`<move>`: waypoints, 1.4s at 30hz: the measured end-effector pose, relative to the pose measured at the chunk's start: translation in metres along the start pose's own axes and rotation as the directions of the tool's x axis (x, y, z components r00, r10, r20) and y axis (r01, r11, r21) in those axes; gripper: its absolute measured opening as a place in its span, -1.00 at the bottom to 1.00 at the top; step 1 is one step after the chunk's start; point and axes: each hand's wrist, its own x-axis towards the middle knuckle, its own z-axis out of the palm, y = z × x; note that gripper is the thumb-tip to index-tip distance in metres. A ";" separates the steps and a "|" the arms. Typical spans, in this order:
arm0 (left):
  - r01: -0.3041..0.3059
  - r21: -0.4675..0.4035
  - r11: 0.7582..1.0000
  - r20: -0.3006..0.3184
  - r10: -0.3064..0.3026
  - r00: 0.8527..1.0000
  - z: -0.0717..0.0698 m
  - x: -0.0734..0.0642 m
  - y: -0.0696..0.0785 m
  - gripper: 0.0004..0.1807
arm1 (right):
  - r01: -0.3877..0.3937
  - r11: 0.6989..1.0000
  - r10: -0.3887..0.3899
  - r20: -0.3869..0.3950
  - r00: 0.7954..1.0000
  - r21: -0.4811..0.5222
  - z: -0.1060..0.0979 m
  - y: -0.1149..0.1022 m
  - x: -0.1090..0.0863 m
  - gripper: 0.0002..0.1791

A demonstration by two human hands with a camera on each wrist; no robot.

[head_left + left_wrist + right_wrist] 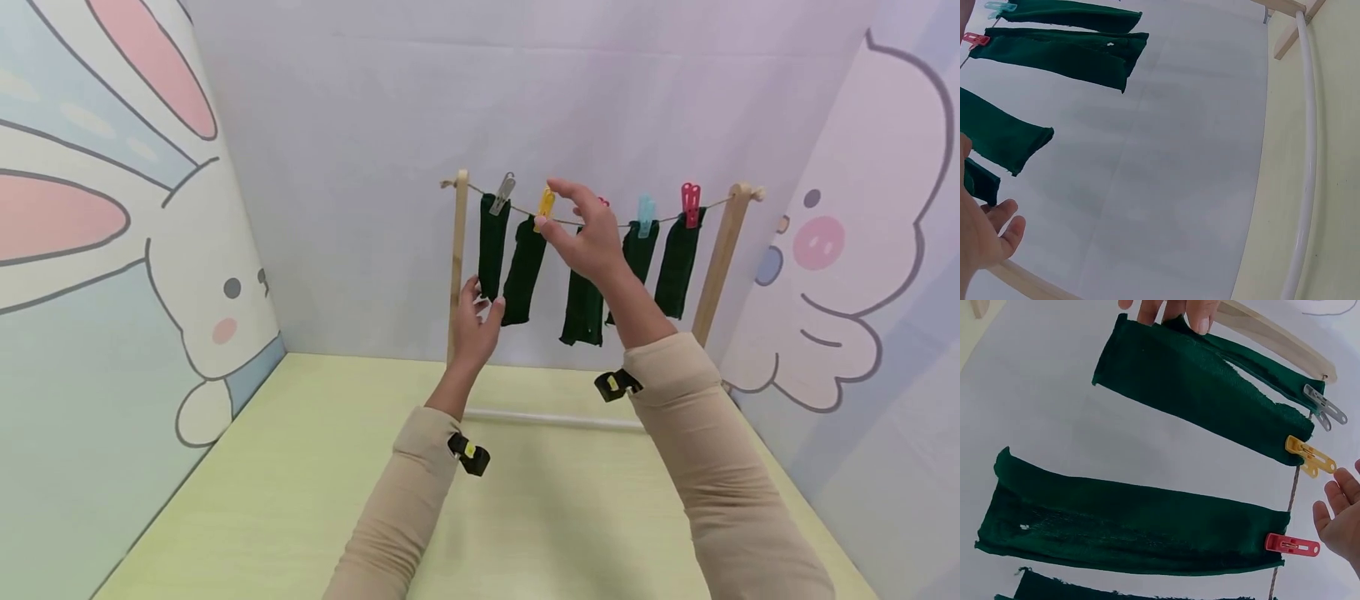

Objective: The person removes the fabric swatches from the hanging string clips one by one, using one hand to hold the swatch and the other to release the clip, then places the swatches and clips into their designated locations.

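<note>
Several dark green cloth strips hang from a thin rope, each by a clothespin. My right hand (596, 242) is raised beside the yellow clothespin (1310, 455), thumb and fingers spread; the right wrist view shows a small gap between fingertips and pin. That pin holds the second cloth strip from the left (525, 279). My left hand (476, 329) is at the lower end of the leftmost cloth strip (491, 250), fingers loosely bent. Whether its fingertips touch the cloth, I cannot tell. A grey clothespin (1324, 406) clips the leftmost strip.
Wooden posts (722, 267) carry the rope at both ends, with a white bar (555, 418) low between them. Red (691, 206) and light blue (646, 217) clothespins hold strips on the right. Cartoon-printed walls (67, 400) enclose the yellow-green tabletop (300, 467).
</note>
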 end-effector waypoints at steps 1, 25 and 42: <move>-0.005 0.005 1.000 -0.016 0.005 1.000 -0.001 0.000 0.000 -0.39 | -0.002 1.000 0.002 0.005 1.000 -0.005 0.000 -0.001 0.003 -0.49; -0.252 0.121 0.960 -0.190 0.272 0.943 -0.021 -0.006 0.008 -0.79 | -0.116 0.987 0.139 0.233 0.963 -0.107 0.013 0.001 0.048 -0.45; -0.185 0.120 0.975 -0.162 0.203 0.966 -0.017 -0.003 0.008 -0.85 | -0.272 0.961 0.255 0.221 0.941 0.052 0.016 -0.001 0.049 -0.68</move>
